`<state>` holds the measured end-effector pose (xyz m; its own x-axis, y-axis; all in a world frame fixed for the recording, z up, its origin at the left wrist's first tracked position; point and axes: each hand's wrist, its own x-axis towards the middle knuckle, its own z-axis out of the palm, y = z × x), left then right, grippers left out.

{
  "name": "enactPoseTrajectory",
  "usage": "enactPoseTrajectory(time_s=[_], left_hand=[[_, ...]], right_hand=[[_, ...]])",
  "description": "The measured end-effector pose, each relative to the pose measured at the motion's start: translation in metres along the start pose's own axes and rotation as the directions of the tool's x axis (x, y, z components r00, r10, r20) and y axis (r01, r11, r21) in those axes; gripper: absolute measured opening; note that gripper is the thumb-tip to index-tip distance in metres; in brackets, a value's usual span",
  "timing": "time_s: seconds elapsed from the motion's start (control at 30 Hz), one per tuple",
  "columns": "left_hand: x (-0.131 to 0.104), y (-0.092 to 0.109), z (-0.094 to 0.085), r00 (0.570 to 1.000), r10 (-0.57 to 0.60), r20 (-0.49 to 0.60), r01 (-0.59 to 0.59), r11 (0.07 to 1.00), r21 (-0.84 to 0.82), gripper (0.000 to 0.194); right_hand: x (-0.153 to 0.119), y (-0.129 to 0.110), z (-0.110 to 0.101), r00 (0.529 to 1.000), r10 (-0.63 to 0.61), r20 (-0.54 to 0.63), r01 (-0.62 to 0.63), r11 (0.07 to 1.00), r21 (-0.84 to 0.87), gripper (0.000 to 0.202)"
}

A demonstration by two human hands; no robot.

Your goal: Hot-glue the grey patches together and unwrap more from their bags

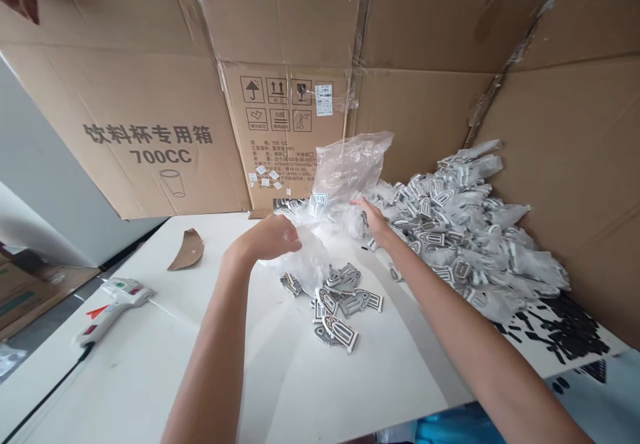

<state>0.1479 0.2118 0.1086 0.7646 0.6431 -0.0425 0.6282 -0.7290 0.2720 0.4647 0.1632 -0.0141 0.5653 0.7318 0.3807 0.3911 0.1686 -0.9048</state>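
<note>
Left grip (283, 236): clamped on clear bag (311, 261); a light pinch suits thin film.
Right grip (371, 217): near plastic, hold cannot be told.
Loose pieces (341, 332): on counter (280, 391) below bag (some overlap); low, slow handling limits scatter.
Bagged pile (430, 231): rightward, best left unbumped.

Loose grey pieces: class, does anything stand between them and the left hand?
Yes. A clear plastic bag lies between the left hand and the rear of the loose grey pieces; nothing visible covers the frontmost ones.
</note>
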Motion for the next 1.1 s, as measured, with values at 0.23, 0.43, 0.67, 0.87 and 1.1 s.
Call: enactPoseTrajectory(time_s=[0.23, 0.43, 0.67, 0.87, 1.1], left_hand=[[-0.009, -0.004, -0.007, 0.994, -0.046, 0.101, 0.053, 0.997, -0.062, 0.027], [-0.014, -0.008, -0.009, 0.994, -0.073, 0.087, 0.080, 0.994, -0.078, 0.029], [-0.017, -0.007, -0.010, 0.993, -0.060, 0.102, 0.070, 0.993, -0.098, 0.025], [-0.020, -0.006, -0.012, 0.989, -0.105, 0.108, 0.115, 0.989, -0.090, 0.029], [-0.020, -0.005, -0.008, 0.984, -0.117, 0.132, 0.133, 0.983, -0.123, 0.033]], right_hand=[[0.035, -0.041, 0.018, 0.999, -0.043, -0.012, 0.045, 0.971, 0.236, 0.068], [0.058, -0.089, 0.051, 0.979, -0.201, 0.031, 0.169, 0.890, 0.423, 0.062], [0.077, -0.098, 0.095, 0.947, -0.270, 0.175, 0.131, 0.820, 0.557, 0.052], [0.064, -0.033, 0.095, 0.946, -0.032, 0.322, 0.017, 0.999, 0.049, 0.067], [0.050, 0.027, 0.068, 0.930, 0.031, 0.365, 0.132, 0.901, -0.413, 0.029]])
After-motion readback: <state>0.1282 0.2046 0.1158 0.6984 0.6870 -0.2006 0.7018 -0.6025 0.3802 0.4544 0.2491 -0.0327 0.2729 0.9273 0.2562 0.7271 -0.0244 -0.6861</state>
